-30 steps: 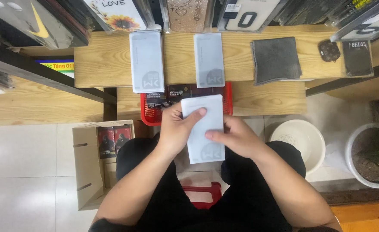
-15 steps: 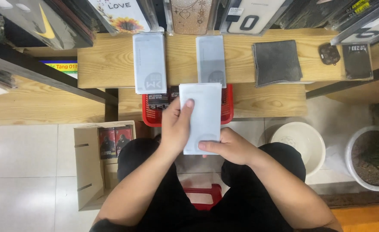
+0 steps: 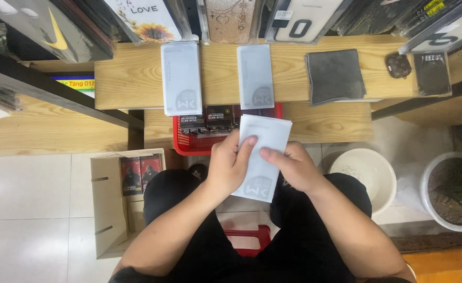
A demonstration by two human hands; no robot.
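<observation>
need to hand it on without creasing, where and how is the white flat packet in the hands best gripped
Best by its two long edges, around mid-length, coming in from either side. The white packet is thin, flat and tall, slightly tilted, so a pinch at one end would probably let it flop. The left hand already grips the left edge, thumb on the face; the right hand grips the right edge.

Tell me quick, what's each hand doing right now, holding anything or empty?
Left hand: closed on the flat white rectangular packet, gripping its left edge.
Right hand: holding the same packet at its right edge, forefinger laid across the front.
</observation>
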